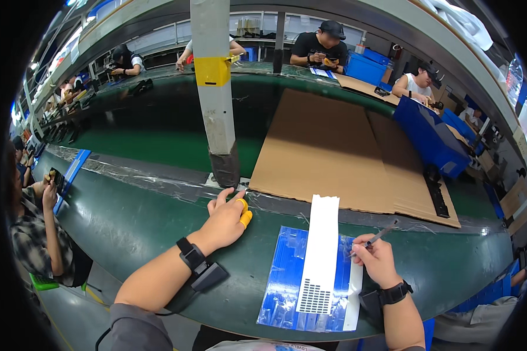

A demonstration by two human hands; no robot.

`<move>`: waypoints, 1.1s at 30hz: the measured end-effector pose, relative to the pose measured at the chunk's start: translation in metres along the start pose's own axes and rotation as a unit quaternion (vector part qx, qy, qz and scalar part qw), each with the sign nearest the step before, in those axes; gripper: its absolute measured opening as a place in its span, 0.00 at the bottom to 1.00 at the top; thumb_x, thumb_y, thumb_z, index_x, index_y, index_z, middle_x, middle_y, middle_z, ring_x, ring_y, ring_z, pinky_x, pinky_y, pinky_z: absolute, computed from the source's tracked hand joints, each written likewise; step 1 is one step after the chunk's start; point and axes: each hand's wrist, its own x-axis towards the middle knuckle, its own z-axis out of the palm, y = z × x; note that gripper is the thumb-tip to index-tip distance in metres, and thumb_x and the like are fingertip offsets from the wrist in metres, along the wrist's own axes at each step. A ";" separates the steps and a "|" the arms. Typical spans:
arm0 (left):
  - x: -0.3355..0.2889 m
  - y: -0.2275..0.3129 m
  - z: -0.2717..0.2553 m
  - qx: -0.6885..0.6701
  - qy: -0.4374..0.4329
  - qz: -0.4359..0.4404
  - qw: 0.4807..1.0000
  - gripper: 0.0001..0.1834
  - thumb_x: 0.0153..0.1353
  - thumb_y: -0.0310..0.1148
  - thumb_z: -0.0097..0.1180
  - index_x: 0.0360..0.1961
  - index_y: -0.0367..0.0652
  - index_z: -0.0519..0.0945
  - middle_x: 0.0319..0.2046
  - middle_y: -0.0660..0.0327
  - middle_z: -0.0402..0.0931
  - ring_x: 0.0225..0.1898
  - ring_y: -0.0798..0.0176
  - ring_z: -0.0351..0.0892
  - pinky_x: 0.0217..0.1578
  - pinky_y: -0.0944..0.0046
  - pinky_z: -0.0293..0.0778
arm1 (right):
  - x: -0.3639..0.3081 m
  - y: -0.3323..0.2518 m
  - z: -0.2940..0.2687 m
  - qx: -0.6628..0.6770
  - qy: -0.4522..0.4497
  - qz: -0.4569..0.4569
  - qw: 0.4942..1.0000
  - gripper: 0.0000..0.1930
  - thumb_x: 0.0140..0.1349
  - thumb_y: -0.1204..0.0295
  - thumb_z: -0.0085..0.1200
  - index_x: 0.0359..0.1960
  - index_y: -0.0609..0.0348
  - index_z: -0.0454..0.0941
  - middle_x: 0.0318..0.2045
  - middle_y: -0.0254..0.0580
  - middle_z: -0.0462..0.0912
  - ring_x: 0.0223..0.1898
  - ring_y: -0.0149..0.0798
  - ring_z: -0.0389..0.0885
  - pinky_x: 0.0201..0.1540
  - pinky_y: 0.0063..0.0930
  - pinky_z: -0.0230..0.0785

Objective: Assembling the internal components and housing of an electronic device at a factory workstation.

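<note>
My left hand (223, 221) reaches to the base of the post, near a small whitish patch at the belt's edge. Its fingers are apart, two wear yellow finger cots, and I see nothing held in it. Between the thumb and fingers of my right hand (378, 261) is a slim grey pen-like tool (384, 231), tilted up to the right. Beside that hand, a long white label sheet (323, 234) lies over a blue board (280, 286) wrapped in shiny clear film. Small dark labels fill the sheet's near end.
A pale post (218, 117) with a yellow band rises in front of me. Beyond the green worktop (158, 234) lies a large cardboard sheet (322, 152). On its right are a black strip-like part (435, 196) and a blue bin (430, 134). Several people work around the line.
</note>
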 end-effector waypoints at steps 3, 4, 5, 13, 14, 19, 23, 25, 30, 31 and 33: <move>0.008 -0.003 -0.002 0.070 -0.002 0.048 0.996 0.09 0.46 0.25 0.45 0.30 0.33 0.71 0.54 0.53 0.61 0.55 0.49 0.53 0.50 0.51 0.49 | -0.001 0.000 0.001 0.021 0.000 0.005 1.000 0.06 0.53 0.77 0.50 0.31 0.66 0.71 0.20 0.35 0.74 0.20 0.24 0.73 0.22 0.15 0.66; 0.012 -0.002 -0.005 0.087 0.014 0.057 0.994 0.10 0.41 0.23 0.44 0.27 0.32 0.72 0.53 0.53 0.62 0.52 0.51 0.56 0.47 0.53 0.51 | 0.003 -0.001 -0.001 0.022 -0.001 0.010 1.000 0.06 0.53 0.77 0.50 0.31 0.66 0.71 0.20 0.35 0.74 0.20 0.24 0.73 0.22 0.15 0.66; 0.015 -0.004 -0.003 0.074 0.026 0.058 0.995 0.09 0.41 0.23 0.45 0.26 0.32 0.73 0.52 0.53 0.63 0.51 0.51 0.56 0.47 0.53 0.51 | 0.003 -0.001 -0.002 0.026 0.001 0.022 0.999 0.06 0.53 0.76 0.50 0.31 0.65 0.71 0.20 0.35 0.74 0.19 0.24 0.72 0.21 0.14 0.65; 0.006 0.000 -0.004 0.055 0.039 0.064 0.996 0.07 0.42 0.28 0.51 0.21 0.34 0.73 0.47 0.52 0.68 0.49 0.52 0.59 0.46 0.54 0.52 | 0.006 0.007 -0.006 0.077 -0.004 0.052 0.996 0.06 0.54 0.75 0.48 0.32 0.64 0.71 0.21 0.36 0.75 0.18 0.23 0.71 0.19 0.13 0.62; 0.006 0.003 -0.005 0.057 0.038 0.070 0.995 0.07 0.42 0.29 0.52 0.20 0.34 0.73 0.46 0.52 0.69 0.49 0.52 0.60 0.46 0.54 0.52 | 0.007 0.007 -0.008 0.084 -0.007 0.059 0.995 0.06 0.54 0.75 0.48 0.32 0.64 0.70 0.21 0.37 0.75 0.18 0.23 0.71 0.19 0.13 0.62; -0.002 0.005 -0.006 0.060 0.059 0.098 0.992 0.06 0.43 0.27 0.52 0.17 0.33 0.73 0.46 0.52 0.69 0.51 0.52 0.59 0.48 0.53 0.53 | 0.009 0.006 -0.005 0.085 -0.009 0.066 0.994 0.06 0.54 0.75 0.47 0.32 0.65 0.70 0.22 0.37 0.75 0.18 0.23 0.71 0.19 0.12 0.62; 0.005 -0.005 -0.003 0.031 0.078 0.096 0.992 0.05 0.43 0.25 0.51 0.18 0.32 0.73 0.49 0.50 0.66 0.51 0.50 0.58 0.47 0.52 0.57 | 0.009 0.005 -0.007 0.082 0.003 0.064 0.995 0.06 0.54 0.75 0.48 0.32 0.65 0.71 0.21 0.38 0.76 0.17 0.23 0.71 0.18 0.12 0.61; 0.006 -0.009 0.000 0.027 0.075 0.092 0.993 0.06 0.43 0.26 0.51 0.18 0.32 0.73 0.49 0.50 0.65 0.50 0.49 0.58 0.47 0.52 0.57 | 0.010 0.004 -0.006 0.084 0.000 0.064 0.994 0.06 0.54 0.75 0.48 0.32 0.65 0.71 0.21 0.38 0.76 0.17 0.23 0.71 0.18 0.12 0.61; 0.006 -0.008 0.000 0.028 0.079 0.075 0.994 0.06 0.44 0.26 0.51 0.19 0.32 0.73 0.48 0.48 0.65 0.50 0.49 0.59 0.47 0.53 0.57 | 0.010 0.006 -0.005 0.092 0.000 0.066 0.994 0.06 0.54 0.75 0.48 0.31 0.66 0.71 0.21 0.39 0.76 0.17 0.24 0.71 0.18 0.12 0.61; 0.006 -0.008 0.001 0.033 0.082 0.077 0.993 0.07 0.44 0.26 0.51 0.19 0.31 0.73 0.48 0.48 0.66 0.50 0.49 0.59 0.47 0.53 0.57 | 0.009 0.006 -0.004 0.093 -0.002 0.066 0.993 0.06 0.54 0.75 0.48 0.31 0.66 0.70 0.21 0.39 0.76 0.17 0.24 0.71 0.18 0.12 0.61; 0.006 -0.008 0.004 0.034 0.092 0.080 0.992 0.07 0.44 0.27 0.52 0.20 0.31 0.73 0.47 0.48 0.66 0.50 0.49 0.59 0.47 0.54 0.57 | 0.010 0.004 -0.004 0.092 -0.003 0.063 0.994 0.06 0.54 0.75 0.48 0.32 0.66 0.70 0.21 0.39 0.76 0.17 0.24 0.71 0.18 0.12 0.61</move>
